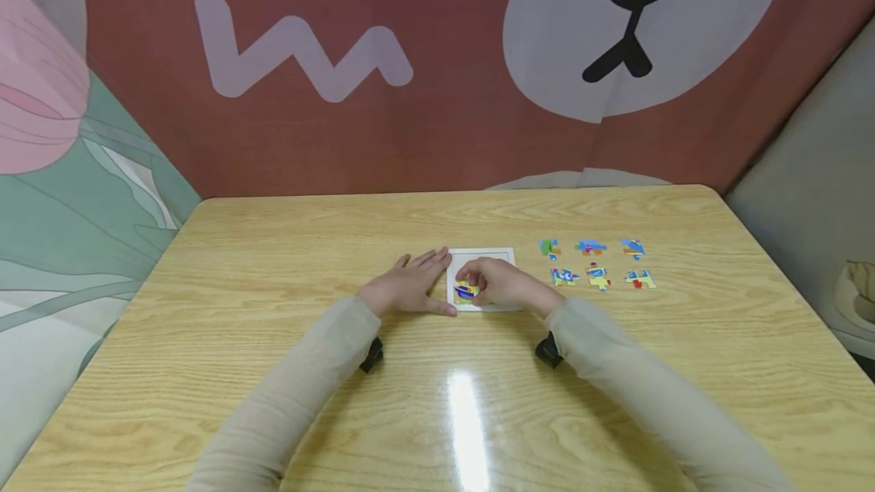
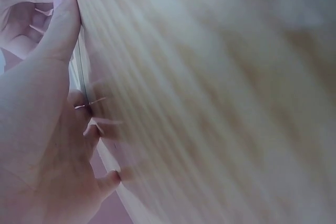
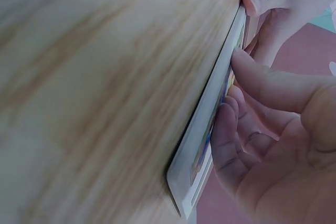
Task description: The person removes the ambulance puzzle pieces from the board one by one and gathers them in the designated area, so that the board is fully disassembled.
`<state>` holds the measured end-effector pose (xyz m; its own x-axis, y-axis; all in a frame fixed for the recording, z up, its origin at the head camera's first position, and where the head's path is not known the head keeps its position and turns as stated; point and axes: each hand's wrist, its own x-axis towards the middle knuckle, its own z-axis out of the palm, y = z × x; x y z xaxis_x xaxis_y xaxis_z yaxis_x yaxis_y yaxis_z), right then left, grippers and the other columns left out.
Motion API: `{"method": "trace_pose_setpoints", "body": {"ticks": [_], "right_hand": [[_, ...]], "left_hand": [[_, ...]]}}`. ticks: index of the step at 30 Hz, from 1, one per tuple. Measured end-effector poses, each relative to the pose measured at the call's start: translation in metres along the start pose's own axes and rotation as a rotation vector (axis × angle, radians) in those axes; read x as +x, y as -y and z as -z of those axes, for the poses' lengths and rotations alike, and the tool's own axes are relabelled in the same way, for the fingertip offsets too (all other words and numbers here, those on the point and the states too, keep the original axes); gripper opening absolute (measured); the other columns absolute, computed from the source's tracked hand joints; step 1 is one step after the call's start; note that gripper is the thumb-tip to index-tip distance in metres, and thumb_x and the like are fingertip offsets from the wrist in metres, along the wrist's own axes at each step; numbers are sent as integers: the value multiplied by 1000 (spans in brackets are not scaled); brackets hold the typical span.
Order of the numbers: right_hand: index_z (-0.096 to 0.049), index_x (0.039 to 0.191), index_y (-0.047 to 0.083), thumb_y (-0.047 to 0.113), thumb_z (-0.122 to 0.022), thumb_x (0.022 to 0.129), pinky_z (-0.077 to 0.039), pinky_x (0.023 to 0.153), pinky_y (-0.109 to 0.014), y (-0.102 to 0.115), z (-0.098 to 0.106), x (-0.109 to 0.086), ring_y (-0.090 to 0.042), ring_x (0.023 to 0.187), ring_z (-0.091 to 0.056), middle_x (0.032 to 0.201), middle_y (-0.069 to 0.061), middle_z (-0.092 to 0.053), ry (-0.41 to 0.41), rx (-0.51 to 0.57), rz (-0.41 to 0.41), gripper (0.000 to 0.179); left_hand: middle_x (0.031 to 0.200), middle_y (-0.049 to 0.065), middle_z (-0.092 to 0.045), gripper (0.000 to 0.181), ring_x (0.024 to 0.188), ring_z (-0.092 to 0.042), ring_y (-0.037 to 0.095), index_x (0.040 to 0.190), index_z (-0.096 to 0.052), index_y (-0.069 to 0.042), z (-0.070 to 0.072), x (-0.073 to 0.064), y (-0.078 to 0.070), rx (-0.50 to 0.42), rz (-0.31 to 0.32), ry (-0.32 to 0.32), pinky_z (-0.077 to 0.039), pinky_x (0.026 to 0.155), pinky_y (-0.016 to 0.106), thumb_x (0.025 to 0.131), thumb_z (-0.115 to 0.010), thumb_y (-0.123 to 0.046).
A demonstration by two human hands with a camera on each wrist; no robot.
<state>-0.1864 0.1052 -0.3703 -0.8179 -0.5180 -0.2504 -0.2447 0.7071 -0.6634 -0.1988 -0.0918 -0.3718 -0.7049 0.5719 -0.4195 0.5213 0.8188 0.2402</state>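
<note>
On the tabletop lies a white puzzle tray with a thin raised rim. My left hand rests beside it, fingers spread and straight, with fingertips and thumb at the tray's left edge. My right hand is over the tray, fingers curled down toward a yellow and purple puzzle piece in the lower left part. In the right wrist view, its thumb and fingers close in on colourful pieces inside the rim of the tray. The right hand hides much of the tray's inside.
Several loose puzzle pieces lie in two rows right of the tray. Bare wooden table extends to the left and in front. A wall with a printed bear cloth stands behind the table's far edge.
</note>
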Motion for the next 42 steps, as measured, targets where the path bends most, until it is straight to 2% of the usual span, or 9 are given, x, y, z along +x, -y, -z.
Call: {"method": "trace_pose_setpoints", "body": {"ticks": [9, 18, 29, 36, 42], "right_hand": [[-60, 115, -2, -5, -69, 80, -48, 81, -30, 1, -1, 0, -19, 87, -55, 97, -12, -61, -18, -15, 20, 36], [-55, 109, 7, -5, -70, 80, -45, 75, -27, -1, 1, -3, -16, 82, -53, 93, -9, -59, -25, 31, 24, 34], [-57, 104, 7, -9, -70, 76, -45, 70, -23, -1, 0, -3, -15, 79, -53, 88, -8, -58, -52, 102, 34, 34], [-61, 106, 2, -2, -61, 88, -45, 65, -21, -2, 1, -4, -16, 77, -58, 88, -12, -63, -66, 177, 50, 19], [-62, 111, 0, -1, -54, 91, -50, 66, -23, -3, 3, -4, -16, 79, -63, 94, -15, -65, -58, 239, 30, 21]], "left_hand": [[162, 1, 7, 99, 151, 0, 22, 155, -1, -13, 2, -2, -1, -8, 3, 1, -2, 121, 55, 88, -53, -63], [163, 1, 7, 98, 151, 0, 22, 155, 0, -14, 1, 0, -1, -6, 4, -2, -2, 121, 55, 88, -52, -64], [163, 1, 5, 99, 151, -1, 22, 155, -2, -13, -2, 2, 0, 1, 4, -8, -3, 121, 55, 87, -52, -65], [163, 1, 6, 100, 151, 0, 22, 155, -1, -14, -2, 2, 0, 5, 6, -5, -3, 121, 55, 87, -52, -65], [163, 0, 5, 99, 152, 0, 21, 155, -2, -14, -2, 1, -1, 3, 7, -10, -3, 121, 55, 87, -52, -65]]}}
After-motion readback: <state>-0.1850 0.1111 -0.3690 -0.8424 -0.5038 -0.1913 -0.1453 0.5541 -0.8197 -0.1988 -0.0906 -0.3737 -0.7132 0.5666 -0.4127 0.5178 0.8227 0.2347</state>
